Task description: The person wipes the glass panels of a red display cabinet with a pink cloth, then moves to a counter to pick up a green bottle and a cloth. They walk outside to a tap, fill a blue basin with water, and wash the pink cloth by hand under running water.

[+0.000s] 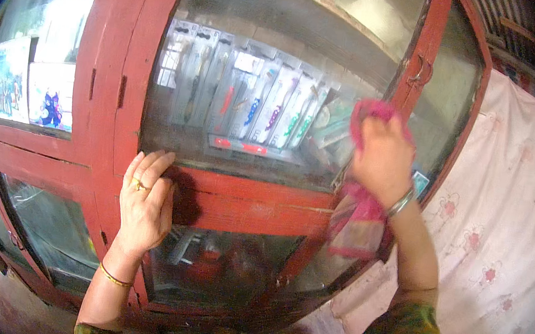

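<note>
My right hand clasps a pink cloth against the right side of a glass pane in a red wooden cabinet door. Part of the cloth bunches above my fingers and the rest hangs below my palm. My left hand rests on the door's red lower rail near its left corner, fingertips at the glass edge, with nothing held. Behind the pane stand several packaged toothbrushes in a row. Beside them, clear plastic packets are partly hidden by my right hand and the cloth.
A metal latch sticks out from the right door stile. Lower glass panes show dim objects inside. At left, another pane has pictures behind it. A pale floral curtain hangs close by on the right.
</note>
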Motion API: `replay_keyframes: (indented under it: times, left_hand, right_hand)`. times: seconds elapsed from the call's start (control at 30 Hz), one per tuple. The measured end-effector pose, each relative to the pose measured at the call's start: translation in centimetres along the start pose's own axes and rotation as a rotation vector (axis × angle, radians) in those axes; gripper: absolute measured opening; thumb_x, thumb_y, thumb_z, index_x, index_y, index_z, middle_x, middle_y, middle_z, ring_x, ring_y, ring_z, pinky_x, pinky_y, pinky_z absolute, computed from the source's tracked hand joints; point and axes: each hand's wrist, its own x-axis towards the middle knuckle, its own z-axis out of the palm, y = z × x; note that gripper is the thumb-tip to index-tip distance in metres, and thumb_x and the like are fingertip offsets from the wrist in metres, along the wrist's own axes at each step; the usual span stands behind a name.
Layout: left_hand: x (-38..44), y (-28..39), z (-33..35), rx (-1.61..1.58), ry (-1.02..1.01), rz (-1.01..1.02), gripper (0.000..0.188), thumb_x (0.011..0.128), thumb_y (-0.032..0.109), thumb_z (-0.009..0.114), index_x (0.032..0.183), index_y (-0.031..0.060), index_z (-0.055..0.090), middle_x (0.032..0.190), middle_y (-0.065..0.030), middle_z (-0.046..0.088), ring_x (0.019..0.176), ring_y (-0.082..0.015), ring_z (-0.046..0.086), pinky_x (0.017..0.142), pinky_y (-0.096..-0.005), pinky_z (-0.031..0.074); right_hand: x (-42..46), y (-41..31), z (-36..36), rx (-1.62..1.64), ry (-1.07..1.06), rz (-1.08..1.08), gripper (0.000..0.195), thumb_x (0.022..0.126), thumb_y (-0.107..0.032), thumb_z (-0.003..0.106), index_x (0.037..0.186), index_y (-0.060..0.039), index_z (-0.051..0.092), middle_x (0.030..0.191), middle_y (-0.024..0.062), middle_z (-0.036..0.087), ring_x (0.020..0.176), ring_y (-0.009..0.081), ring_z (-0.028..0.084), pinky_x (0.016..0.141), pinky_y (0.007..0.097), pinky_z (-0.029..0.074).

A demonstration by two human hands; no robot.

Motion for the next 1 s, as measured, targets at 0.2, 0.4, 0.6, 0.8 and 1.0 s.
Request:
replay_keyframes:
  times: [0.2, 0.4, 0.6, 0.8, 1.0]
  left_hand:
    - [0.0, -0.1, 0.4, -0.036, -0.011, 0.027, 0.006, 0.073, -0.002, 0.055, 0.079, -0.0001, 0.054, 0.116, -0.0139, 0.054, 0.111, -0.0317, 0.050, 0.099, -0.0467, 0.034]
    - [0.1, -0.3, 0.2, -0.031, -0.008, 0.036, 0.005, 0.075, -0.001, 0.054, 0.080, 0.0000, 0.054, 0.115, -0.0129, 0.055, 0.110, -0.0309, 0.051, 0.099, -0.0458, 0.034]
    - [0.0, 0.0, 1.0, -0.018, -0.013, 0.014, 0.005, 0.076, -0.001, 0.054, 0.080, 0.0003, 0.056, 0.116, -0.0119, 0.056, 0.110, -0.0291, 0.051, 0.100, -0.0438, 0.033]
    - [-0.3, -0.3, 1.3, 0.018, -0.011, 0.011, 0.005, 0.077, -0.001, 0.053, 0.080, 0.0010, 0.056, 0.117, -0.0120, 0.055, 0.112, -0.0286, 0.050, 0.102, -0.0432, 0.031]
    - [0.0, -0.1, 1.0, 0.012, -0.017, 0.041, 0.004, 0.077, -0.001, 0.054, 0.080, 0.0007, 0.056, 0.116, -0.0126, 0.056, 0.111, -0.0290, 0.051, 0.100, -0.0430, 0.034]
  right_hand:
    - [-8.2, -4.4, 1.2, 0.202, -0.165, -0.104, 0.025, 0.066, -0.013, 0.062, 0.087, -0.0038, 0.053, 0.086, 0.0134, 0.060, 0.087, 0.0325, 0.053, 0.074, 0.0406, 0.049]
    - [-1.7, -0.2, -0.5, 0.172, -0.259, -0.063, 0.018, 0.069, -0.012, 0.056, 0.085, -0.0034, 0.054, 0.087, 0.0176, 0.060, 0.084, 0.0354, 0.055, 0.074, 0.0433, 0.048]
    - [6.6, 7.4, -1.8, -0.070, 0.036, -0.089, 0.021, 0.073, -0.016, 0.053, 0.092, -0.0078, 0.059, 0.091, 0.0134, 0.062, 0.084, 0.0339, 0.057, 0.073, 0.0438, 0.049]
    - [5.2, 5.1, -1.7, -0.130, 0.145, -0.064, 0.024, 0.072, -0.013, 0.053, 0.094, -0.0056, 0.057, 0.097, 0.0114, 0.059, 0.091, 0.0321, 0.053, 0.078, 0.0416, 0.047]
    - [-4.6, 0.0, 2.3, 0.113, -0.077, -0.178, 0.023, 0.064, -0.010, 0.059, 0.086, -0.0061, 0.056, 0.086, 0.0086, 0.056, 0.088, 0.0311, 0.052, 0.075, 0.0394, 0.047]
